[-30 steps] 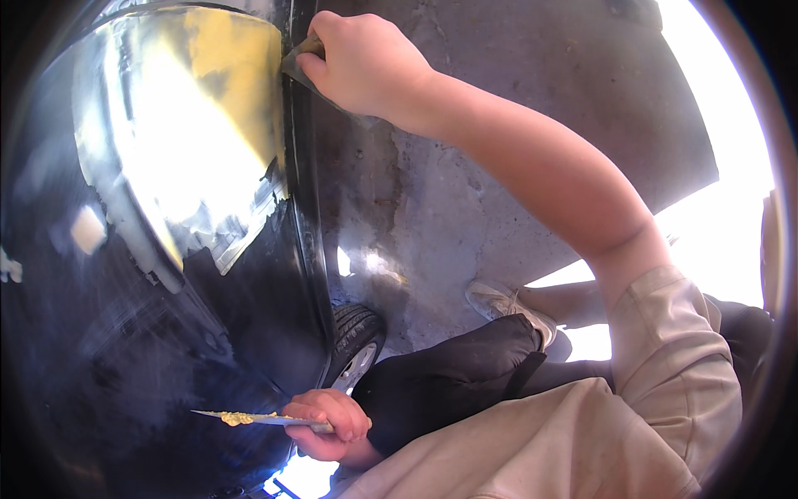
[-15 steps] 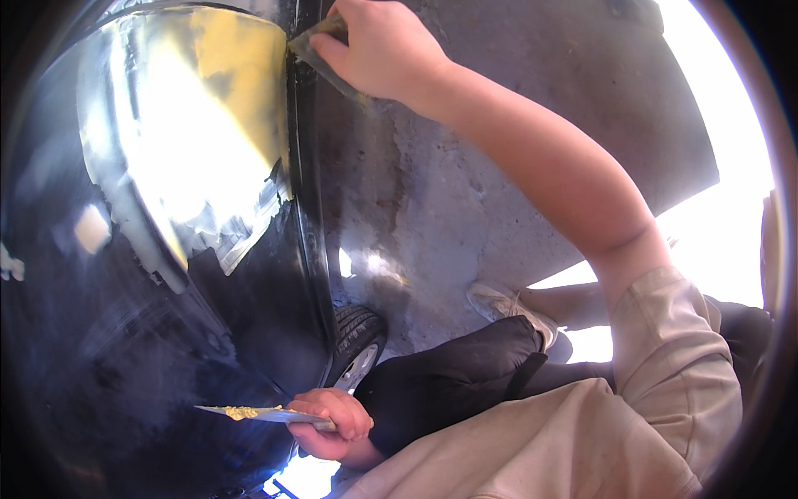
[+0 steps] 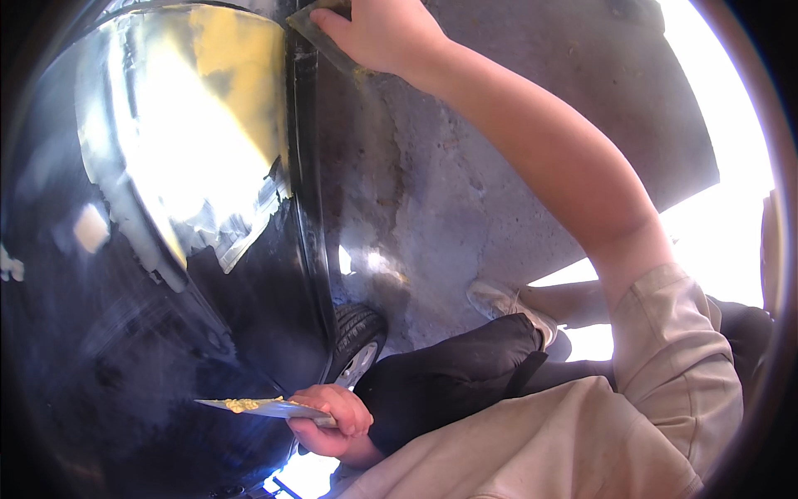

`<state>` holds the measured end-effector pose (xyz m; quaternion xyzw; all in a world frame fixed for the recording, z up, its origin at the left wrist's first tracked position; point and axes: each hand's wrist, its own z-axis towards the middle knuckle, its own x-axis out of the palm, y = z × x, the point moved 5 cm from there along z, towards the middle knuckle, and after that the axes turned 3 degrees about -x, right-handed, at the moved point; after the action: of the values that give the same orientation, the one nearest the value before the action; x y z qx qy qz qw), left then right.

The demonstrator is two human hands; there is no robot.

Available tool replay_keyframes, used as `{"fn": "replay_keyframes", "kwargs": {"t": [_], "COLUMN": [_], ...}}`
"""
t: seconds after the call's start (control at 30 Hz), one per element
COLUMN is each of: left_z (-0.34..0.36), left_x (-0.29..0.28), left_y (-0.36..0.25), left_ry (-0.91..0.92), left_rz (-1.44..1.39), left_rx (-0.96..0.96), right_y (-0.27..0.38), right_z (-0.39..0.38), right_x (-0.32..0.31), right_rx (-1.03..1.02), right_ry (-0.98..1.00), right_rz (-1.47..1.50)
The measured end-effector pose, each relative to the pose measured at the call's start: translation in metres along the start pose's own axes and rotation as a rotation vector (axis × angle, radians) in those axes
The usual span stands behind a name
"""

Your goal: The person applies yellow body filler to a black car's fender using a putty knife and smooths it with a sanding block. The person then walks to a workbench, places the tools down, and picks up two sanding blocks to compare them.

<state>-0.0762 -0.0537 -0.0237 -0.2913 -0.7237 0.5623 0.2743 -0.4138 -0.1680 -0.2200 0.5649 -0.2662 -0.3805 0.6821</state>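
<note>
Low in the picture, my left hand (image 3: pixel 331 420) is closed around a putty knife (image 3: pixel 270 407) with a wide, thin blade. Yellow putty (image 3: pixel 243 405) lies along the top of that blade. At the upper edge, my right hand (image 3: pixel 386 33) grips a flat, dark spreader (image 3: pixel 326 41), part of the hand being cut off by the frame. The spreader's tip is beside the edge of a black car panel (image 3: pixel 249 308); whether it touches cannot be made out. Yellow and whitish filler (image 3: pixel 237 62) coats the panel's upper part, with strong glare over its middle.
A car tyre (image 3: pixel 357 333) shows below the panel's lower edge. Grey, stained concrete floor (image 3: pixel 449 183) spreads to the right. My shoe (image 3: pixel 507 306) and dark-trousered leg (image 3: pixel 457 358) are near the wheel. Bright sunlight falls at the far right.
My right hand has moved slightly up with the spreader, toward the top edge of the picture. The left hand with the putty knife has hardly moved.
</note>
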Motion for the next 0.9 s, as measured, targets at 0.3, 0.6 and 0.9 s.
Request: {"fn": "replay_keyframes", "kwargs": {"t": [0.3, 0.6, 0.9], "left_z": [-0.002, -0.005, -0.011], "left_x": [-0.002, -0.001, -0.007], "left_y": [0.000, 0.000, 0.000], "left_ry": [0.011, -0.001, -0.092], "left_rz": [-0.005, -0.006, -0.034], "left_rx": [-0.001, 0.007, -0.001], "right_y": [0.008, 0.018, 0.022], "right_z": [0.002, -0.007, -0.011], "right_x": [0.000, -0.003, 0.000], "right_rx": [0.023, 0.042, 0.090], "right_ry": [0.083, 0.202, 0.157], "right_rz": [0.017, -0.030, -0.103]}}
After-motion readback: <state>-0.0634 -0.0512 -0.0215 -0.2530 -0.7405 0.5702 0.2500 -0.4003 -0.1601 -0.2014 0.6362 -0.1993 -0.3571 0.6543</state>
